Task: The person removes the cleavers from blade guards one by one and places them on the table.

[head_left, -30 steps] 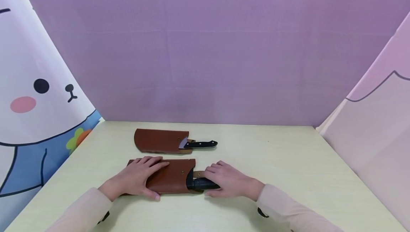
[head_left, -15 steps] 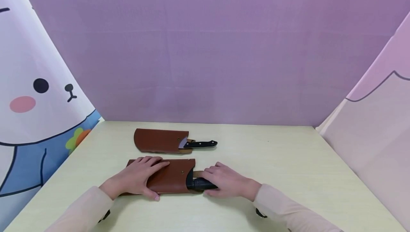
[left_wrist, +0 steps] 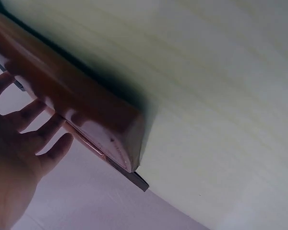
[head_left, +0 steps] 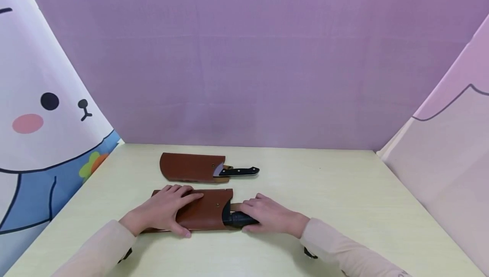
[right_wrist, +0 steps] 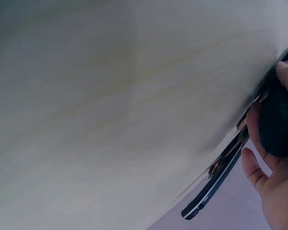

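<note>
A brown leather knife sheath [head_left: 208,211] lies flat near the front of the table, its opening to the right. My left hand [head_left: 168,209] rests across its left part, fingers spread over the leather and thumb at the near edge. In the left wrist view, the fingertips touch the sheath [left_wrist: 86,86]. My right hand [head_left: 273,215] grips the black handle of a knife [head_left: 243,219] at the sheath's mouth. Thumb and fingers lie around that dark handle [right_wrist: 278,120] in the right wrist view. The blade is hidden inside the leather, and a tan strap shows beside the handle.
Behind, a second brown sheath [head_left: 191,167] lies nearly parallel, with a riveted black knife handle [head_left: 240,172] sticking out to the right. The pale table [head_left: 344,192] ends at a purple cloth backdrop [head_left: 244,77]. Cartoon-printed cloth [head_left: 65,141] hangs at the left.
My right hand has shifted slightly left along the handle, toward the sheath. My left hand stays nearly in place on the leather, and the rear sheath and knife have not moved.
</note>
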`<state>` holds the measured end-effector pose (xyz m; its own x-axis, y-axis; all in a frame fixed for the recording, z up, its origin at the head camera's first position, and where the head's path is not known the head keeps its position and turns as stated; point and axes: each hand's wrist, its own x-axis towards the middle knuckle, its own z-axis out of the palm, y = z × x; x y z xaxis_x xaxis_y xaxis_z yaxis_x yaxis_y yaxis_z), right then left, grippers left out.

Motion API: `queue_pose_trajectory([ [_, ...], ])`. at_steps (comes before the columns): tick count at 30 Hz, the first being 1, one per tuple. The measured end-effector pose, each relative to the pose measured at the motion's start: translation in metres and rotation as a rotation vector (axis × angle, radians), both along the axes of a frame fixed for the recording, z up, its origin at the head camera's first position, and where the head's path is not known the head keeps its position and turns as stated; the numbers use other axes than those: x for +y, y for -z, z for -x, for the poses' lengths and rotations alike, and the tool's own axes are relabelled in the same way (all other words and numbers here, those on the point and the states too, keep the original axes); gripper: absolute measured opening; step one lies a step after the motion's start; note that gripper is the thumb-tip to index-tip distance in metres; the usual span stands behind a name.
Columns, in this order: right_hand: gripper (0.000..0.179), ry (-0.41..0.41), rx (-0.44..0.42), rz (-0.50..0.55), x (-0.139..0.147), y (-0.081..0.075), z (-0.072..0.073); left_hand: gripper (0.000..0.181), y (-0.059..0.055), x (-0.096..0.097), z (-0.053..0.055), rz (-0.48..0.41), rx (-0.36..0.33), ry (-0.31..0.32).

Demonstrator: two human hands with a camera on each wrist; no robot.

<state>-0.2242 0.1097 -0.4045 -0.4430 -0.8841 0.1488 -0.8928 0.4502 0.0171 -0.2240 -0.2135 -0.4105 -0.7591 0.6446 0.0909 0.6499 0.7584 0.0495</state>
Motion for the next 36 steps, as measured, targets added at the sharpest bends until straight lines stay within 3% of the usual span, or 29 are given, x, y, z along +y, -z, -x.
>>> queue_pose_trajectory([
  [18,0.041,0.004,-0.035,-0.023,-0.0005,-0.0015,0.0013,0.094,-0.0046,0.0013,0.0013,0.036,0.066,0.019],
  [36,0.035,0.011,-0.134,0.017,0.0034,0.0000,-0.0005,0.092,-0.0085,0.0054,-0.0023,0.040,0.087,0.022],
])
